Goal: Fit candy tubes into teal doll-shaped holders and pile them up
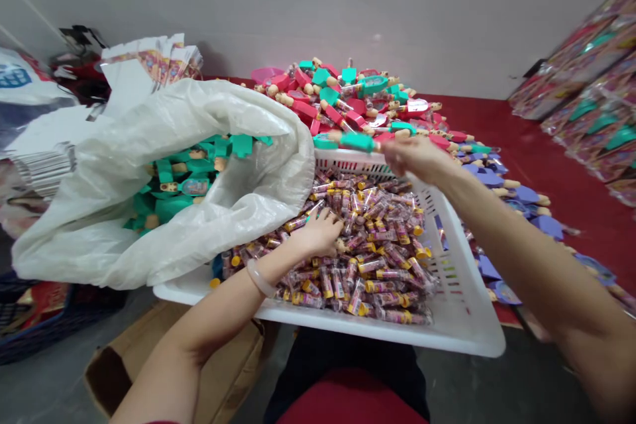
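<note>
Printed on the bag (20,76) at far left, a blue patch with pale characters, cut off by the edge and too blurred to read; on the wrapped tubes (392,238), small labels over pink and yellow, lettering too fine to make out. Colourful print, likewise illegible, on the stacked cards (154,56) behind the sack and on the clear packs (603,79) at far right. Gripped by one end in the fingers of the right hand (405,154), a teal shovel-shaped piece (358,141), blurred, over the far rim of the white basket (462,334). Down among the tubes, the left hand (319,235), with a bit of teal by its fingertips; impossible to tell whether grasping anything. Overlapping the basket's left part, an open white sack (199,103) with more teal pieces (171,205) inside. Beyond the basket, a heap of red and teal pieces (348,103); along the right, purple pieces (527,195) on a red surface (477,119), partly hidden by the right forearm. Below, a cardboard box (233,371).
</note>
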Demonstrator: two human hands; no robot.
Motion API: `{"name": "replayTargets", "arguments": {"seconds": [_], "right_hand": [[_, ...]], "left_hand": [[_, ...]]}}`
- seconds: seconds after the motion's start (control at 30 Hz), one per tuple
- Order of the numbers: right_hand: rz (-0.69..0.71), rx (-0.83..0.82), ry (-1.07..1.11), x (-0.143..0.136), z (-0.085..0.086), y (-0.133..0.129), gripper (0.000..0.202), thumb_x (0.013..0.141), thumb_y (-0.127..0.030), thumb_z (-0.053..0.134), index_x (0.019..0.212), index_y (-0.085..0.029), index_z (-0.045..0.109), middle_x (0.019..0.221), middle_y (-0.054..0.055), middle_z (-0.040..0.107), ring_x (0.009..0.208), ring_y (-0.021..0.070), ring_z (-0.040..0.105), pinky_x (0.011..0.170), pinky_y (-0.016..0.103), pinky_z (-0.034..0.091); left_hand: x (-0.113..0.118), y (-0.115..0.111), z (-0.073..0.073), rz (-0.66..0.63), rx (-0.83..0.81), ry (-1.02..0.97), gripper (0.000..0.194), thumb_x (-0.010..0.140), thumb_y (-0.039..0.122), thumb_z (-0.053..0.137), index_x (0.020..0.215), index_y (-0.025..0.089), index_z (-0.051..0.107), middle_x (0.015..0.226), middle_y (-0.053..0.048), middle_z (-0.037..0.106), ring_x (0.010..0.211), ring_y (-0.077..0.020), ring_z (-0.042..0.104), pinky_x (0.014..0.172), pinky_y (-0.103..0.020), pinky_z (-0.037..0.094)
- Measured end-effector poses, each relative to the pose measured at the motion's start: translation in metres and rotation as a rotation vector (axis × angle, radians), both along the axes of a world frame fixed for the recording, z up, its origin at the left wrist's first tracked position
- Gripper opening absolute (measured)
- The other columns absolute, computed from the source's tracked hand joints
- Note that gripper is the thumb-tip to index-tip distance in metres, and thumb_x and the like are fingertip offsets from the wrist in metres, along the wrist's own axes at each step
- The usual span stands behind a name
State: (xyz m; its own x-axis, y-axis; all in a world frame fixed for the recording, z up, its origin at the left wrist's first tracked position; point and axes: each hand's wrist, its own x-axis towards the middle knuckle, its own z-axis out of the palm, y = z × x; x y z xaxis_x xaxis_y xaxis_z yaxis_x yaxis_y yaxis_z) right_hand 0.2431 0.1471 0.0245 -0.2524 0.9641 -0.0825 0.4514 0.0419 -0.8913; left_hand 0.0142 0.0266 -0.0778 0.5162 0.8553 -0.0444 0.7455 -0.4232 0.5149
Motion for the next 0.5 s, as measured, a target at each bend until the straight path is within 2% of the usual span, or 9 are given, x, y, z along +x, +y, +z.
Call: {"name": "replayTargets", "arguments": {"seconds": [0.03,0.1,0.17,0.2,0.27,0.33,0.37,0.43,0.5], "right_hand": [[-0.033,0.107,0.003,-0.002,0.008,0.007,0.042,0.084,-0.053,0.062,0.099,-0.013,0.062,0.074,0.006,0.062,0.053,0.0117,0.053,0.046,0.024,0.042],[-0.066,0.275,-0.120,-0.010,0.009,0.001,0.042,0.089,-0.049,0.054,0.113,-0.016,0.059,0.098,0.011,0.066,0.071,0.0160,0.061,0.057,0.028,0.049],[0.054,0.299,-0.432,-0.019,-0.008,-0.027,0.035,0.089,-0.042,0.055,0.113,-0.016,0.061,0.105,0.012,0.067,0.081,0.0198,0.064,0.066,0.031,0.051],[0.176,0.257,-0.626,-0.022,-0.023,-0.045,0.029,0.088,-0.037,0.056,0.106,-0.016,0.064,0.100,0.012,0.069,0.082,0.0219,0.065,0.070,0.033,0.051],[0.417,0.142,-0.986,-0.022,-0.055,-0.080,0.021,0.085,-0.028,0.056,0.096,-0.014,0.067,0.095,0.015,0.070,0.087,0.0286,0.066,0.075,0.038,0.051],[0.500,0.104,-1.138,-0.016,-0.081,-0.104,0.019,0.084,-0.022,0.056,0.096,-0.012,0.067,0.099,0.019,0.068,0.093,0.0320,0.066,0.077,0.040,0.050],[0.519,0.098,-1.157,-0.011,-0.089,-0.110,0.019,0.084,-0.022,0.056,0.097,-0.012,0.066,0.100,0.019,0.068,0.093,0.0317,0.067,0.078,0.039,0.050],[0.537,0.087,-1.005,-0.002,-0.092,-0.114,0.020,0.087,-0.024,0.053,0.101,-0.014,0.064,0.101,0.016,0.068,0.093,0.0277,0.066,0.079,0.036,0.050],[0.533,0.069,-0.646,0.003,-0.082,-0.114,0.024,0.091,-0.031,0.051,0.108,-0.017,0.060,0.105,0.011,0.067,0.095,0.0234,0.065,0.081,0.033,0.050]], "left_hand": [[0.001,-0.003,-0.004,-0.055,0.053,0.161,0.040,0.059,0.018,0.080,0.096,0.015,0.066,0.123,-0.019,0.060,0.129,-0.0408,0.042,0.109,-0.057,0.025],[0.002,-0.003,-0.007,-0.102,0.104,0.302,0.028,0.071,0.017,0.070,0.099,0.014,0.065,0.125,-0.020,0.059,0.129,-0.0388,0.042,0.109,-0.058,0.024],[-0.001,0.003,-0.003,-0.056,0.078,0.240,0.020,0.079,0.022,0.060,0.098,0.015,0.064,0.112,-0.017,0.064,0.115,-0.0349,0.054,0.102,-0.052,0.035],[-0.003,0.007,0.001,0.013,0.050,0.154,0.020,0.081,0.025,0.057,0.098,0.015,0.063,0.105,-0.016,0.066,0.106,-0.0325,0.059,0.096,-0.048,0.040],[-0.007,0.017,0.011,0.232,0.011,-0.108,0.021,0.082,0.030,0.053,0.097,0.016,0.060,0.095,-0.012,0.067,0.090,-0.0273,0.062,0.085,-0.041,0.046],[-0.010,0.025,0.022,0.481,-0.036,-0.470,0.020,0.080,0.031,0.053,0.092,0.016,0.059,0.088,-0.009,0.066,0.081,-0.0229,0.062,0.077,-0.036,0.048],[-0.010,0.027,0.026,0.581,-0.087,-0.678,0.018,0.078,0.031,0.055,0.087,0.015,0.059,0.084,-0.008,0.066,0.076,-0.0210,0.062,0.074,-0.034,0.049],[-0.006,0.028,0.034,0.707,-0.272,-1.083,0.018,0.073,0.032,0.061,0.078,0.015,0.059,0.076,-0.006,0.066,0.068,-0.0181,0.061,0.067,-0.031,0.050],[0.000,0.024,0.040,0.777,-0.497,-1.401,0.019,0.069,0.031,0.066,0.074,0.014,0.060,0.070,-0.005,0.065,0.061,-0.0165,0.061,0.063,-0.030,0.051]]}}
